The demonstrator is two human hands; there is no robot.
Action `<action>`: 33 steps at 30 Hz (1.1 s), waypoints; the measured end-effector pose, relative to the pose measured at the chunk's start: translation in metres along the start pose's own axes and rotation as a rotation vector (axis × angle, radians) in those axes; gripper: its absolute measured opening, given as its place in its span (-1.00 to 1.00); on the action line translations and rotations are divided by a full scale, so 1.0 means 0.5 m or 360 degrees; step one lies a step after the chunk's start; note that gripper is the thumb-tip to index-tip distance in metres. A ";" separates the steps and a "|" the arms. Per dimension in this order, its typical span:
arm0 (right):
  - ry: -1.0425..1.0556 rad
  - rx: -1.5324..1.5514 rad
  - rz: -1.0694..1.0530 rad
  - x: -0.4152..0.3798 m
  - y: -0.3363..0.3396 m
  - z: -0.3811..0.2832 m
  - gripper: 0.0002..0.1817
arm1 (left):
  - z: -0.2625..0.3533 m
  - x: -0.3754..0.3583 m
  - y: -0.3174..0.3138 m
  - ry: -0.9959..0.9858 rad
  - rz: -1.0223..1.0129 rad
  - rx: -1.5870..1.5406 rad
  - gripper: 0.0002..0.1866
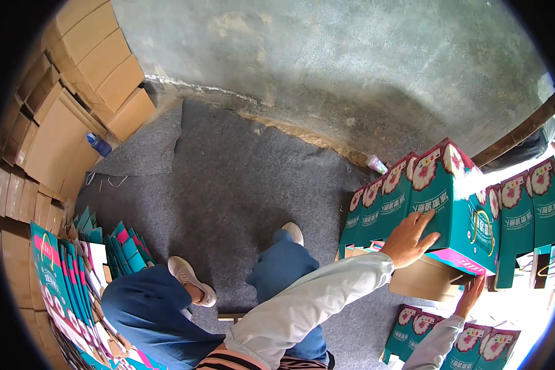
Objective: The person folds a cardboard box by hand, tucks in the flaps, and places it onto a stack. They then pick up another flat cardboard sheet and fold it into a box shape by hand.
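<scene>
A green gift box (435, 191) with a maroon top, flower pictures and a gold rope handle stands at the right, larger and nearer than the boxes beside it. My left hand (409, 239) presses against its left-hand face, thumb apart from the fingers. At the lower edge of the same box, my right hand (470, 297) has its fingers up against the bottom corner; part of that hand is hidden. Matching gift boxes (370, 206) line up on the left of it. Below the box shows an open brown cardboard carton (422, 287).
More green boxes (532, 203) stand at the far right and others (413, 327) at the lower right. Folded box sheets (74, 290) are piled by my left leg. Brown cartons (92, 55) are stacked along the left, with a blue bottle (98, 144) near them. A cup (376, 164) lies by the wall.
</scene>
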State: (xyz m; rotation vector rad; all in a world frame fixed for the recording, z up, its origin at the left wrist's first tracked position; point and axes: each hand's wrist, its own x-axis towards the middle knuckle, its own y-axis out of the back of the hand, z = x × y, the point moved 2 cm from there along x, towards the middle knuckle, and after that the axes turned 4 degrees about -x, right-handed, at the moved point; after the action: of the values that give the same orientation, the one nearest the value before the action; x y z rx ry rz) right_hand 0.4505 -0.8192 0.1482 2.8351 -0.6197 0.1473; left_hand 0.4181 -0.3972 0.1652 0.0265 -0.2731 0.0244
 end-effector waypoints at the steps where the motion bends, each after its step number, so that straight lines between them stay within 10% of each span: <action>1: 0.0021 0.0014 -0.0014 0.003 -0.004 -0.002 -0.19 | -0.005 0.002 -0.002 -0.0020 0.0005 -0.0019 -0.26; 7: 0.0096 -0.0059 0.0010 0.039 0.006 0.019 -0.22 | 0.015 -0.009 0.031 0.0115 -0.0263 0.0084 -0.03; 12: 0.0216 -0.0153 0.0253 0.018 0.060 0.046 -0.40 | 0.007 -0.022 0.020 -0.0021 0.0141 0.0197 -0.07; 16: 0.1405 -0.0635 0.0545 -0.295 -0.194 -0.272 -0.59 | 0.116 -0.122 0.122 -0.0618 0.0476 0.0175 -0.25; 27: 0.2262 0.0039 -0.1761 -0.684 -0.597 -0.398 -0.66 | 0.357 -0.764 0.536 0.0037 0.1419 0.1689 -0.54; 29: 0.2242 0.0022 -0.1918 -0.716 -0.640 -0.401 -0.64 | 0.363 -0.927 0.610 0.0429 0.2064 0.1624 -0.59; 33: 0.2289 0.0032 -0.2033 -0.801 -0.708 -0.459 -0.67 | 0.364 -1.264 0.800 0.1019 0.2210 0.2895 -0.59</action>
State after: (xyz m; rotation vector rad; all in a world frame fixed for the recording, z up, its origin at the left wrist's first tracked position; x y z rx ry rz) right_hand 0.2266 -0.2897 0.2379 1.7727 1.3282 1.5535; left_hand -0.2504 -0.0157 0.1787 1.6063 0.5045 1.6318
